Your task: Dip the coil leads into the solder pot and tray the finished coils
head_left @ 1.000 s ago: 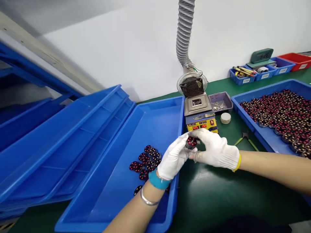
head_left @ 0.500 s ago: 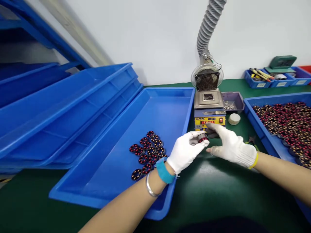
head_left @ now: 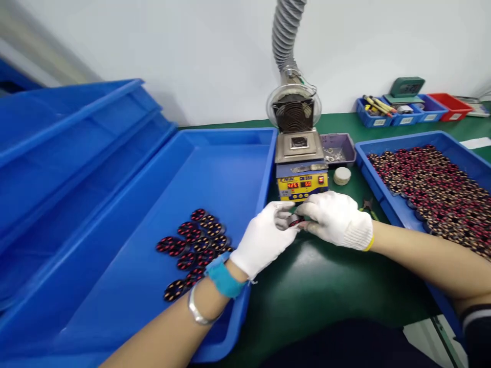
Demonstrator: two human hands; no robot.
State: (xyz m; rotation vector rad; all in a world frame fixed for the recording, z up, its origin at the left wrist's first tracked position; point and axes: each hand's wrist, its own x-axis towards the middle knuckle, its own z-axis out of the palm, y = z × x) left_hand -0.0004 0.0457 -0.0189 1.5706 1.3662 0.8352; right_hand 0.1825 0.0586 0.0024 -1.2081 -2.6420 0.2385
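My left hand [head_left: 267,236], in a white glove, is closed around a small round black and red part [head_left: 294,220] in front of the yellow-faced heating unit [head_left: 303,185]. From the right, my gloved right hand [head_left: 333,217] meets it, its thumb and fingers closed on the same part's right side. Beneath my left forearm, several similar round parts [head_left: 201,244] lie in the long blue tray [head_left: 264,189]. The unit's red displays are lit, and a flat metal tool [head_left: 309,167] rests on it.
At right, another blue tray [head_left: 412,221] holds many round parts. Behind are a purple bin [head_left: 352,148], a white round stack [head_left: 342,176], small blue bins [head_left: 378,121] and a red bin [head_left: 451,107]. Pliers [head_left: 368,206] lie near my right wrist. Stacked blue trays [head_left: 95,133] stand left.
The view has turned right, so things appear farther left. My right hand has closed in on the part, its fingers now gripping it beside my left hand.
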